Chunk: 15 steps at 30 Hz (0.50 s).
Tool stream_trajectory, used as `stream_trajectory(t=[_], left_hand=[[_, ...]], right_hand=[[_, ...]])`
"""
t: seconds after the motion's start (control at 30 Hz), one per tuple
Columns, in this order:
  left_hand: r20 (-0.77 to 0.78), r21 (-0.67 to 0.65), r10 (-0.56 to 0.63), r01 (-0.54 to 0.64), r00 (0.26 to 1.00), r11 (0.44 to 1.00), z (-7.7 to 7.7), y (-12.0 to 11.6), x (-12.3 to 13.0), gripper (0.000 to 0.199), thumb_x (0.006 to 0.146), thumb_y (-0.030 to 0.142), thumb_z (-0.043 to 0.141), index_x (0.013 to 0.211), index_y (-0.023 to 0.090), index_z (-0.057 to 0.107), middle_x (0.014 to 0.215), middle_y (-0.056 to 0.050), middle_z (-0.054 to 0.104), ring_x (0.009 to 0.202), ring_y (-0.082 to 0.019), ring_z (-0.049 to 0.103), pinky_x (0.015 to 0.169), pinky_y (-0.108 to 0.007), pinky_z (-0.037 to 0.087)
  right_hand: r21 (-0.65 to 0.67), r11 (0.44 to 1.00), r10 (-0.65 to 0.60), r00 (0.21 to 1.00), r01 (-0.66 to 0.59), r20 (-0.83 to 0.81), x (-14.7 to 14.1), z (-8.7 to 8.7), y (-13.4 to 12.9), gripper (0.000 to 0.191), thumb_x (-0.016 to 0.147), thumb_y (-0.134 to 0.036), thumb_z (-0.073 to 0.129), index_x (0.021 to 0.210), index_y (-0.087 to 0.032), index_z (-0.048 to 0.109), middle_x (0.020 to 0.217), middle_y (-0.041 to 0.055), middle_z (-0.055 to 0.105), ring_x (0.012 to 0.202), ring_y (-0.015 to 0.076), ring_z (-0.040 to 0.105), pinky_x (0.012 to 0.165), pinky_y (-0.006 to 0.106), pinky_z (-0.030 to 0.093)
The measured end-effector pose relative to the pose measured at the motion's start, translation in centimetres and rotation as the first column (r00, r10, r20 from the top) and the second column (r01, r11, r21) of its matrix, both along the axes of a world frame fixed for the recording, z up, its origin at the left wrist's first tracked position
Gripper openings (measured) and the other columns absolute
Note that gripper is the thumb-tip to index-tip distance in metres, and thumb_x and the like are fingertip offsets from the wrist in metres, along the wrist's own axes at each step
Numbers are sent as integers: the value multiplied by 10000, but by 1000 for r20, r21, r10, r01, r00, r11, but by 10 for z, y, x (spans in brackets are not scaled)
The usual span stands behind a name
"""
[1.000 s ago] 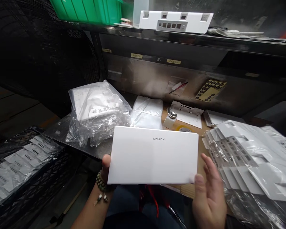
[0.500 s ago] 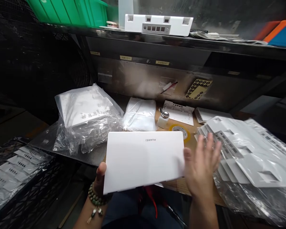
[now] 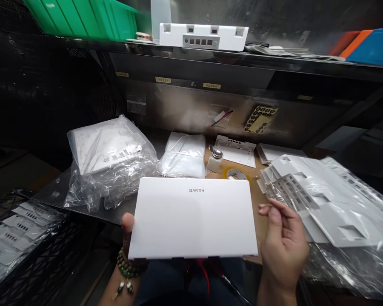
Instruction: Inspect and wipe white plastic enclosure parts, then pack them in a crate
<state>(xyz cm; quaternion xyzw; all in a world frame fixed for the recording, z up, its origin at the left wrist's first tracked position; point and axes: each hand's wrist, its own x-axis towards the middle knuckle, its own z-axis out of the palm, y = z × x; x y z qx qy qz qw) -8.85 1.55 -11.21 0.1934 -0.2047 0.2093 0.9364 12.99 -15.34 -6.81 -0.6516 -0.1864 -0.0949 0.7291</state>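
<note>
A white rectangular panel (image 3: 194, 221) faces up with upside-down HUAWEI lettering near its far edge. My left hand (image 3: 128, 233) grips its left edge; the thumb shows and the other fingers are hidden beneath. To the right of the panel and apart from it, my right hand (image 3: 284, 242) has its fingers curled and pressed together. Whether anything small is between them I cannot make out. Beside this hand lies a stack of white housings (image 3: 335, 212) in clear plastic.
Bagged white panels (image 3: 108, 148) lie at the left, with folded plastic bags (image 3: 187, 155) beside them. Behind the panel are a pump bottle (image 3: 215, 160), yellow tape (image 3: 236, 172) and a slotted white plate (image 3: 238, 151). A shelf (image 3: 178, 54) crosses above; a black crate (image 3: 41, 250) stands lower left.
My right hand has come away from the panel's right edge, and its spread fingers have curled in. The panel now lies more level in my left hand. The view has shifted slightly.
</note>
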Motion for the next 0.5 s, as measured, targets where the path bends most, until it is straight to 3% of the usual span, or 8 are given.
stream_trajectory(t=[0.13,0.23,0.33,0.5], left_hand=[[42,8,-65,65,997,998,9,-2,1,810,941,757,292,1561,243,381,1587,-39,443,1453,-261,431,1220,-369,302],[80,19,-103,102,991,995,16,-2,3,781,955,730,310,1559,241,387,1583,-35,453,1444,-229,448,1177,-311,366],[85,65,-123,118,989,991,20,-2,5,794,952,744,258,1577,259,341,1578,-38,460,1434,-233,463,1151,-329,405],[72,74,-81,75,994,994,15,-2,4,842,945,760,191,1590,231,307,1615,-34,386,1483,-273,378,1244,-395,234]], right_hand=[[-116,993,-12,987,31,163,0,7,-4,271,932,-330,644,1170,-210,691,1281,101,592,1223,266,569,1068,481,458],[-201,979,57,971,-9,234,-3,15,-10,299,972,-309,569,1244,-243,675,1374,87,560,1346,288,491,1152,538,378],[-270,961,136,957,-65,255,-8,21,-13,333,1012,-311,472,1288,-284,655,1507,45,484,1439,282,406,1211,570,278],[-382,911,260,935,-154,241,-6,17,-11,437,1022,-380,424,1439,-314,537,1617,29,372,1508,307,300,1221,621,219]])
